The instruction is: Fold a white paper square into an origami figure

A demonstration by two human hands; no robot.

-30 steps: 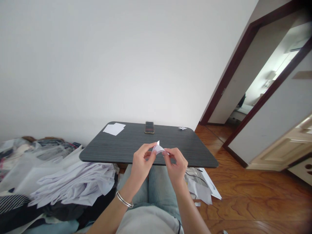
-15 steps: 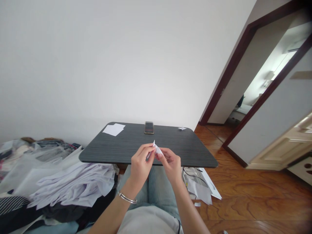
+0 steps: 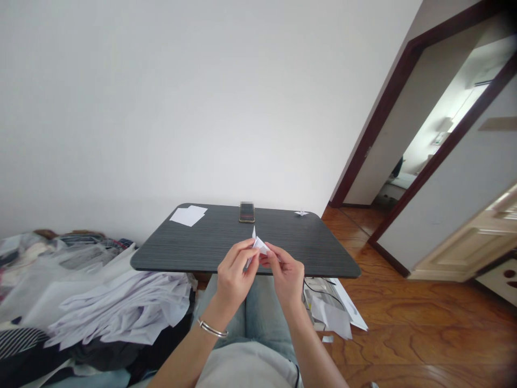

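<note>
A small piece of folded white paper (image 3: 260, 246) is held between both hands above the near edge of the dark table (image 3: 194, 245). One narrow point of it sticks up. My left hand (image 3: 236, 269) pinches its left side between thumb and fingers, and a bracelet circles that wrist. On the other side my right hand (image 3: 286, 269) grips the paper's right corner with thumb and fingertips. The fingers hide the lower folds.
White paper sheets (image 3: 189, 215) lie at the table's far left. A phone (image 3: 246, 212) stands near the back edge. A folded paper crane (image 3: 301, 213) sits at the far right. Piled clothes (image 3: 117, 307) are left of the table; papers and cables (image 3: 329, 312) lie low on the right.
The folded paper has opened wider between my hands, and its upright point shows taller. My right hand has shifted slightly right, with its fingertips now at the paper's right corner.
</note>
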